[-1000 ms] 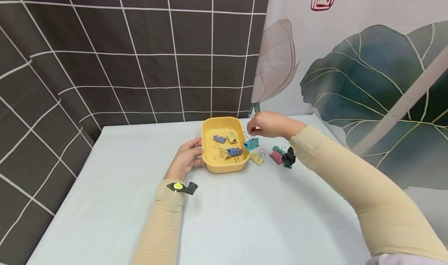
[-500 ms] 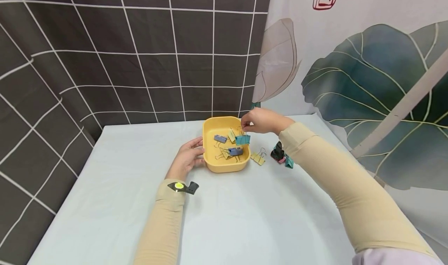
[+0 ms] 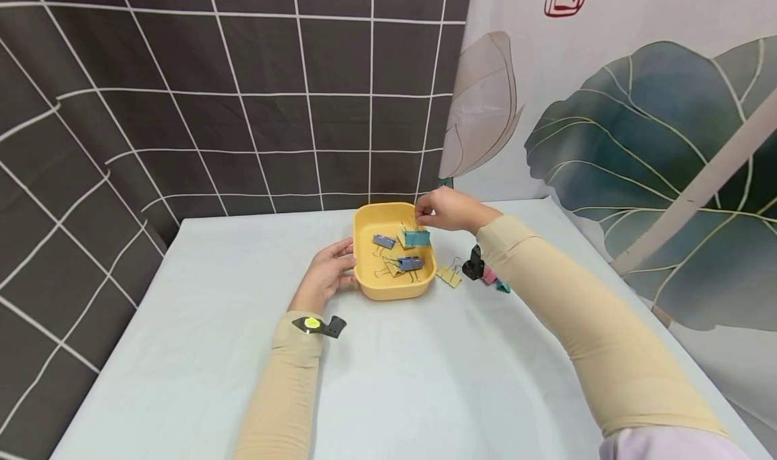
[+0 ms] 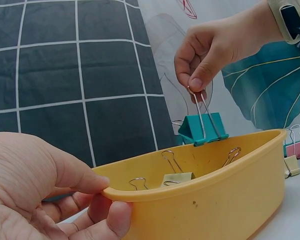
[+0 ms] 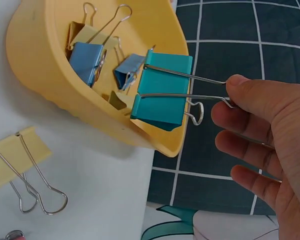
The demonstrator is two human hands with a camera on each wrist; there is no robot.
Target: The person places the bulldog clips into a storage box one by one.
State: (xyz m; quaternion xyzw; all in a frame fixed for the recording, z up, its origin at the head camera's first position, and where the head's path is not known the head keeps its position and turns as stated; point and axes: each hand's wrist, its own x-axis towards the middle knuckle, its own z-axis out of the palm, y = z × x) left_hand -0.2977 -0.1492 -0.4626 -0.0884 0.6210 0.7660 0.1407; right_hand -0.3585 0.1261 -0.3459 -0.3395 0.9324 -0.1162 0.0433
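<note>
A teal binder clip [image 5: 162,90] hangs over the right part of the yellow box [image 4: 205,200]. The right hand [image 3: 452,209] pinches its wire handles between thumb and fingers, as the left wrist view shows most plainly. At the box's left side is the left hand [image 3: 328,271], its thumb touching the rim and its other fingers against the outside. Inside the box lie several binder clips, among them a blue clip [image 5: 86,62], a second blue clip [image 5: 128,70] and a yellow one [image 4: 177,179].
Just right of the box, a yellow binder clip [image 3: 449,276] lies on the white table [image 3: 376,372]. Beyond it are a pink clip [image 3: 488,275] and a teal-green clip [image 3: 502,286], partly hidden by the right wrist's black device [image 3: 473,264]. A dark grid-patterned cloth [image 3: 273,123] hangs behind.
The right hand has carried the teal binder clip leftward from beside the box's right rim to over its inside. The left hand stays at the box's left side.
</note>
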